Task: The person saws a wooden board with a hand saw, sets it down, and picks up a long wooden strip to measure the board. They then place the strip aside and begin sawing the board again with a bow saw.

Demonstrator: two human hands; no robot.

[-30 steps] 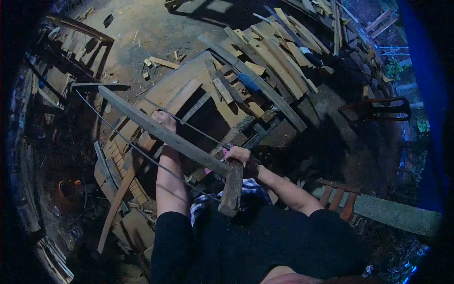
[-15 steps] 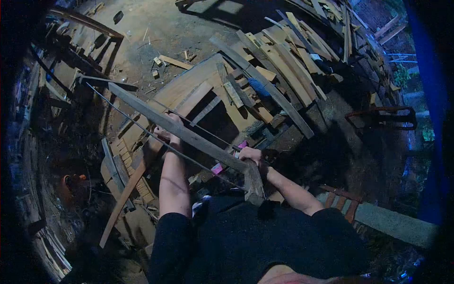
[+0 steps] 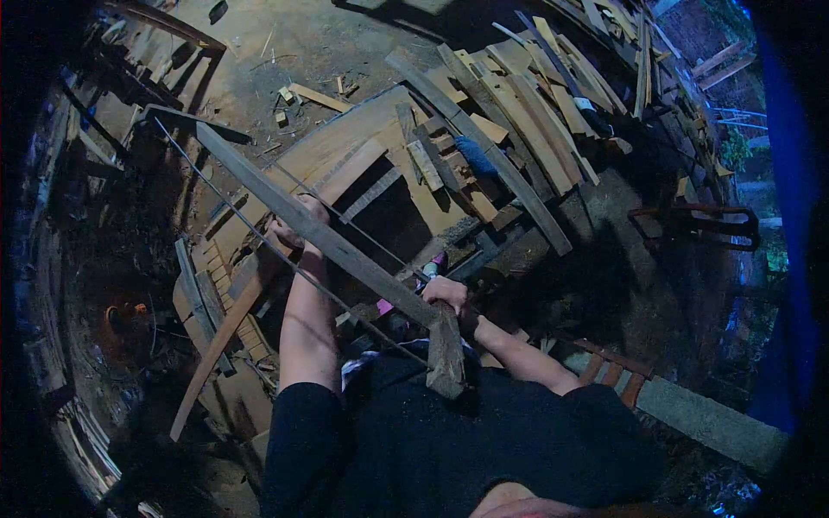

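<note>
A wooden frame saw (image 3: 345,250) slants across the middle, with a long beam, a thin cord on one side and a narrow blade on the other. My right hand (image 3: 447,293) is wrapped round its near end, by the thick end piece (image 3: 446,358). My left hand (image 3: 298,226) grips a long curved wooden board (image 3: 226,332) beneath the saw; the beam partly hides its fingers. The blade passes close to the board, but I cannot tell whether it is in a cut.
A low wooden platform (image 3: 350,129) lies under the work. Stacked planks (image 3: 518,112) fill the upper right, with a blue object (image 3: 475,157) beside small blocks. A rusty metal frame (image 3: 699,226) stands at the right. A large saw-like blade (image 3: 699,414) lies lower right.
My right hand and the near end of the saw have moved slightly down and left, towards my body. My left hand keeps its grip. The whole view has shifted a little.
</note>
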